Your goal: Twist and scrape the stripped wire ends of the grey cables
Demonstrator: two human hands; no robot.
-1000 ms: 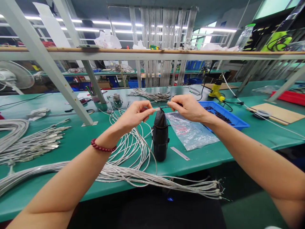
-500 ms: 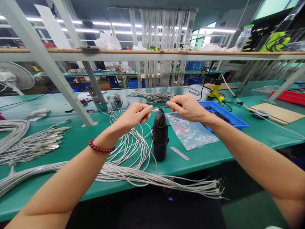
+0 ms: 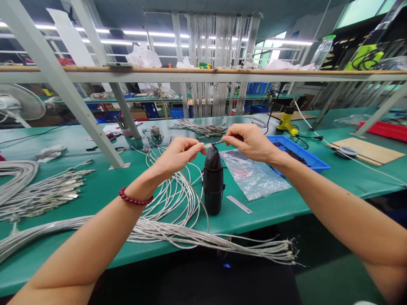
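My left hand point(image 3: 184, 153) pinches a pale cable point(image 3: 208, 145) close to its end, just above the tip of an upright black nozzle-topped device point(image 3: 213, 180). Opposite it, my right hand point(image 3: 246, 142) pinches the thin dark end piece point(image 3: 218, 142) of the same line; whether this is a sleeve or a wire is too small to tell. Both hands are closed, thumbs against forefingers. Loops of white braided cable point(image 3: 187, 199) spread on the green table left of the black device.
A blue tray point(image 3: 318, 166) of small black pieces lies at right, beside a clear plastic bag point(image 3: 257, 178) and a steel ruler point(image 3: 239, 204). Cable bundles point(image 3: 222, 242) run along the front edge. A yellow heat gun point(image 3: 288, 120) stands behind. A slanted metal post point(image 3: 76, 93) rises at left.
My left hand has shifted slightly right, toward my right hand. Less of the dark piece shows as a curve; it now looks straighter. The view has shifted a little.
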